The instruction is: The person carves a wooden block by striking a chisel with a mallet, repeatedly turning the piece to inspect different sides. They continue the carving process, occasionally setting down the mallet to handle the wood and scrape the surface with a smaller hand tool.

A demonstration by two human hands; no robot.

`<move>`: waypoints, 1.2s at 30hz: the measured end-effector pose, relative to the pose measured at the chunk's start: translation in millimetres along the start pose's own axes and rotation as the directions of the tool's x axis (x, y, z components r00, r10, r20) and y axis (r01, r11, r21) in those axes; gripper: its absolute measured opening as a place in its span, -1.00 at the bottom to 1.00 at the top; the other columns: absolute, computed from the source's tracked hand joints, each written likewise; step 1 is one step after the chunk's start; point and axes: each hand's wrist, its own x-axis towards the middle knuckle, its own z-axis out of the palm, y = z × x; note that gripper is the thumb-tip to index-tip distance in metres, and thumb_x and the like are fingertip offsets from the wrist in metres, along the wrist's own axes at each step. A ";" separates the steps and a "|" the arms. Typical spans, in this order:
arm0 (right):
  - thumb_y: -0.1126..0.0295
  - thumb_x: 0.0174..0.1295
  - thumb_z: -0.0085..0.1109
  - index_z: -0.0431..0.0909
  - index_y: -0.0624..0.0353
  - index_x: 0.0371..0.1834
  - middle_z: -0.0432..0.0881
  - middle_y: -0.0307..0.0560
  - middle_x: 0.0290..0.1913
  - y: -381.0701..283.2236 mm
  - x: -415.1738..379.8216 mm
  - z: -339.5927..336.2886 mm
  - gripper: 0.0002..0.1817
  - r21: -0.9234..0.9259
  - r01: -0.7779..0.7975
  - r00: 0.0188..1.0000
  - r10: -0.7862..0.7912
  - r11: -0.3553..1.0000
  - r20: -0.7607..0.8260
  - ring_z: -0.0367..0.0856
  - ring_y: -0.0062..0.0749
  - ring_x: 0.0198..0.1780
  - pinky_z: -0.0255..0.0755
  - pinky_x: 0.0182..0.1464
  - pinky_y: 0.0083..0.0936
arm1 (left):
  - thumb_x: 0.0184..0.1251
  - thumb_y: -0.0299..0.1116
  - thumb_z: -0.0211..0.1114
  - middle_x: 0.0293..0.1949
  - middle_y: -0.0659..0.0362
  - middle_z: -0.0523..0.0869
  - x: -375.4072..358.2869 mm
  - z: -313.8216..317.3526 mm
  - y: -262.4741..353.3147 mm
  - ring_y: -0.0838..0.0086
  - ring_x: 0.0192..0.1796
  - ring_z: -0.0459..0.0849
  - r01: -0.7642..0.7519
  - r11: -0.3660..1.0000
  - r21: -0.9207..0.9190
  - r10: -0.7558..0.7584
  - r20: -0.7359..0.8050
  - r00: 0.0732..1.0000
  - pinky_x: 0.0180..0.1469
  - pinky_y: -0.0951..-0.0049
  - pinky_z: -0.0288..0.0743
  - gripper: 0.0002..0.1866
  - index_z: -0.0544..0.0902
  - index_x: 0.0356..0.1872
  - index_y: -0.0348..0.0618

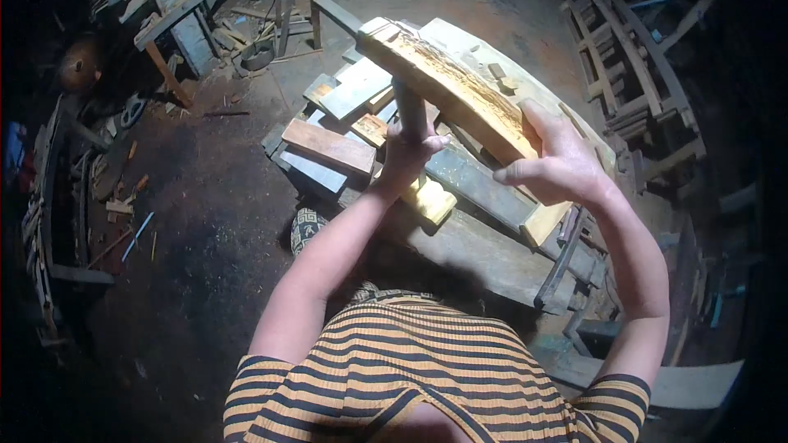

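A thick wooden piece (447, 74) with a rough, splintered upper face slants over the bench. My right hand (562, 152) is closed around its near right end, thumb and fingers spread over the wood. My left hand (408, 152) wraps round a dark, round handle (410, 108) that stands upright and meets the underside of the wooden piece. A grey flat bar (336, 15) shows past the piece's far left end. Below my left hand, a pale yellow wood block (430, 201) lies at the bench edge.
The workbench (484, 256) carries several boards, among them a reddish board (328, 146) and a dark grey plank (480, 189). A metal bar clamp (562, 267) lies at its right. Stacked wooden frames (616, 57) stand right; timber (176, 12) and scraps lie left.
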 end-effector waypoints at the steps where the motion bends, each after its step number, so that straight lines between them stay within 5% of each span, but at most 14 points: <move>1: 0.26 -0.23 0.36 0.35 0.36 0.08 0.50 -0.01 -0.16 3.7 -2.1 1.3 -0.27 0.123 -0.032 0.999 0.030 0.992 0.012 0.50 -0.30 -0.11 0.40 0.00 -0.41 | 0.04 -0.47 0.35 -0.65 0.35 0.43 -1.8 0.1 -2.2 0.66 -0.58 0.40 0.010 0.999 -0.035 -0.011 -0.026 1.000 -0.52 0.59 0.26 -0.81 0.47 -0.58 -0.11; 5: 0.22 -0.17 0.42 0.34 0.34 0.11 0.53 -0.06 -0.14 49.4 -18.4 30.2 -0.25 0.457 0.115 0.959 0.021 0.882 -0.282 0.52 -0.46 -0.14 0.46 -0.08 -0.53 | 0.03 -0.44 0.40 -0.61 0.37 0.50 -10.3 -12.8 -3.5 0.68 -0.55 0.46 0.085 0.972 -0.219 -0.108 -0.094 0.990 -0.48 0.61 0.33 -0.80 0.50 -0.59 -0.09; 8: 0.15 -0.26 0.50 0.50 0.34 -0.09 0.59 -0.06 -0.22 119.6 -18.5 89.2 -0.33 0.513 -0.080 0.925 0.255 0.855 -0.280 0.57 -0.39 -0.18 0.46 -0.08 -0.46 | 0.25 -0.46 0.20 -0.46 0.30 0.47 -10.1 -49.7 -29.2 0.56 -0.42 0.48 0.080 0.925 -0.372 -0.103 -0.042 0.994 -0.35 0.57 0.39 -0.93 0.48 -0.31 -0.11; 12: -0.03 -0.24 0.44 0.50 0.36 -0.17 0.55 0.20 -0.11 161.4 9.3 150.4 -0.29 0.147 -0.477 0.818 0.499 0.866 -0.286 0.55 -0.04 -0.04 0.41 0.02 -0.25 | 0.05 -0.45 0.34 -0.45 0.27 0.52 -38.2 -79.7 80.1 0.60 -0.45 0.51 0.204 0.966 -0.161 -0.156 0.271 0.950 -0.40 0.61 0.39 -0.81 0.49 -0.36 -0.15; 14: -0.08 -0.18 0.39 0.48 0.34 -0.11 0.50 0.22 -0.05 167.8 27.7 164.4 -0.27 0.133 -0.523 0.790 0.537 0.842 -0.296 0.50 0.00 0.02 0.38 0.07 -0.21 | -0.04 -0.45 0.38 -0.46 0.12 0.58 -56.6 -98.4 125.2 0.55 -0.40 0.58 0.258 0.964 0.060 -0.224 0.707 0.671 -0.40 0.59 0.46 -0.80 0.59 -0.36 -0.24; 16: -0.08 -0.15 0.37 0.48 0.32 -0.11 0.49 0.22 -0.05 172.5 36.7 165.1 -0.30 0.052 -0.496 0.822 0.488 0.867 -0.293 0.48 0.00 0.04 0.36 0.10 -0.19 | 0.05 -0.40 0.32 -0.43 -0.04 0.64 -86.4 -87.0 152.5 0.40 -0.32 0.66 0.061 0.996 -0.070 0.024 0.826 0.563 -0.32 0.44 0.54 -0.81 0.61 -0.31 -0.26; 17: -0.08 -0.11 0.35 0.49 0.31 -0.12 0.47 0.21 -0.04 174.5 40.5 166.4 -0.33 -0.056 -0.472 0.853 0.440 0.880 -0.280 0.47 0.00 0.05 0.34 0.13 -0.18 | 0.14 -0.23 0.29 -0.37 -0.18 0.65 -102.9 -71.0 175.0 0.07 -0.21 0.64 0.220 0.922 -0.318 0.152 0.821 0.551 -0.20 0.25 0.55 -0.70 0.61 -0.36 -0.35; 20: -0.06 -0.06 0.31 0.49 0.30 -0.07 0.44 0.22 0.00 161.5 29.2 145.2 -0.34 -0.285 -0.382 0.916 0.319 0.879 -0.244 0.41 -0.02 0.12 0.31 0.16 -0.17 | 0.24 0.13 0.20 0.00 -0.13 0.62 -104.8 -39.8 251.3 -0.02 -0.08 0.67 0.252 0.934 -0.254 0.222 0.964 0.147 -0.17 0.30 0.54 -0.39 0.61 -0.03 -0.31; 22: -0.02 -0.05 0.32 0.46 0.28 0.05 0.44 0.19 0.02 128.0 13.8 117.5 -0.31 -0.157 -0.194 0.968 0.163 0.968 -0.190 0.38 -0.03 0.14 0.29 0.18 -0.19 | 0.27 0.08 0.18 -0.11 -0.10 0.65 -107.1 -43.5 257.4 0.11 -0.21 0.69 0.170 0.979 -0.109 0.106 0.994 0.025 -0.26 0.25 0.53 -0.44 0.61 -0.05 -0.30; 26: 0.13 0.11 0.24 0.52 0.25 -0.01 0.54 0.07 -0.13 31.6 -25.2 73.5 -0.52 0.249 0.542 0.840 -0.509 0.802 -0.188 0.54 -0.12 -0.02 0.42 0.05 -0.31 | 0.29 -0.01 0.20 -0.26 -0.08 0.69 -118.4 -49.5 250.1 0.15 -0.32 0.69 0.158 0.985 -0.070 0.062 0.996 0.058 -0.33 0.29 0.52 -0.50 0.63 -0.18 -0.37; 29: 0.31 0.22 0.13 0.54 0.28 -0.26 0.55 0.04 -0.28 -36.9 -59.0 66.9 -0.77 0.677 0.688 0.519 -0.829 0.262 -0.207 0.54 -0.18 -0.16 0.43 -0.09 -0.33 | 0.22 -0.23 0.34 -0.47 -0.03 0.67 -130.2 -11.8 278.0 0.15 -0.50 0.64 0.142 0.967 -0.213 0.096 0.814 0.573 -0.44 0.33 0.50 -0.67 0.59 -0.46 -0.38; 30: 0.33 0.24 0.09 0.53 0.30 -0.32 0.53 0.04 -0.34 -55.8 -70.9 69.8 -0.79 0.816 0.574 0.410 -0.887 0.069 -0.213 0.52 -0.18 -0.21 0.42 -0.13 -0.30 | 0.22 -0.23 0.34 -0.47 -0.03 0.67 -143.6 -2.4 282.3 0.15 -0.50 0.64 0.147 0.968 -0.203 0.091 0.831 0.549 -0.44 0.33 0.50 -0.67 0.59 -0.46 -0.38; 32: 0.35 0.24 0.07 0.52 0.27 -0.24 0.56 0.05 -0.20 -78.6 -84.0 82.1 -0.81 0.949 0.309 0.155 -0.988 0.064 0.016 0.51 -0.18 -0.10 0.39 -0.04 -0.29 | 0.21 -0.29 0.34 -0.49 -0.01 0.66 -167.1 2.4 280.3 0.19 -0.55 0.59 0.038 0.983 -0.178 0.059 0.508 0.859 -0.47 0.33 0.46 -0.73 0.57 -0.54 -0.27; 36: 0.29 0.26 0.10 0.53 0.32 -0.35 0.55 -0.07 -0.33 -99.8 -104.3 100.6 -0.75 0.967 0.085 0.286 -0.935 0.241 0.208 0.53 -0.37 -0.18 0.37 -0.16 -0.45 | 0.28 -0.23 0.25 -0.47 0.02 0.67 -171.0 -18.0 284.2 0.20 -0.56 0.58 -0.060 0.993 0.102 0.010 0.439 0.899 -0.47 0.33 0.45 -0.75 0.57 -0.48 -0.20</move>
